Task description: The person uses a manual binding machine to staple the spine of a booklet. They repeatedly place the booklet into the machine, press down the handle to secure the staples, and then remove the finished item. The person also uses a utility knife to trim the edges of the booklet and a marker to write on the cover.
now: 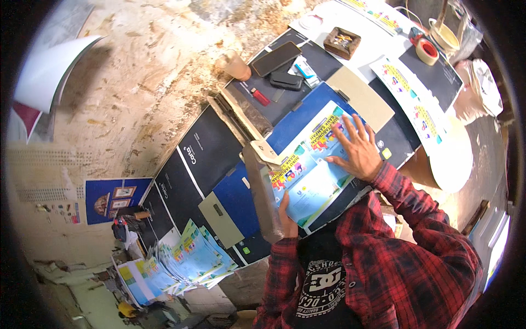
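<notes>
Lying at the edge of the printed sheet (316, 166), beside the bar (264, 200), our left hand (287, 221) is partly hidden; we cannot tell its grip. Our right hand (359, 153) touches the sheet, fingers spread.

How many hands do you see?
2: the right hand, fingers spread over the printed sheet, and the left hand at the sheet's lower left, beside the brown bar. I see no others.
</notes>
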The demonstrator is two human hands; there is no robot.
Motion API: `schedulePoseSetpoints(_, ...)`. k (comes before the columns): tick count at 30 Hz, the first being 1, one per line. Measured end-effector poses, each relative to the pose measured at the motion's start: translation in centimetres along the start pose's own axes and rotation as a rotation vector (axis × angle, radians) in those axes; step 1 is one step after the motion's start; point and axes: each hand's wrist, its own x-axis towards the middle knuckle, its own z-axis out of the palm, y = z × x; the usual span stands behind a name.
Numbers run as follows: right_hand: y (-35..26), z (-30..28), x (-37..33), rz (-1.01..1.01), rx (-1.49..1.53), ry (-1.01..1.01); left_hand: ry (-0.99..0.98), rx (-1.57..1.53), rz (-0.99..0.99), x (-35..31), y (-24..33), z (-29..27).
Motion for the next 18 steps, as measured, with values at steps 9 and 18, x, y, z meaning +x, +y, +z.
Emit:
schedulePoseSetpoints(9,-4.5,4.4,2.0,-0.149,0.172,0.024,0.006,0.355,-0.054,3.1,4.4,-13.3)
schedulePoseSetpoints(18,1.5,2.5,4.0,-0.002,0.032,0.057,0.117,0.228,-0.148,4.5,2.7,-0.4)
